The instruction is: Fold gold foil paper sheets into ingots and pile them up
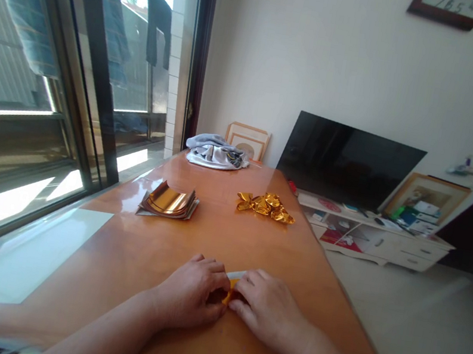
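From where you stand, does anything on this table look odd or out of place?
The crumpled gold foil stands out: it lies in a scrunched heap on the wooden table, while the copper-gold sheets beside it sit in a tidier stack.

A black television (pixel 350 163) stands on a white cabinet (pixel 370 243) at two o'clock. A grey-and-white cloth (pixel 216 152) lies on the wooden table (pixel 207 244) at twelve.

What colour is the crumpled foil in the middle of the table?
The crumpled foil is shiny gold, and it shows best in the head view.
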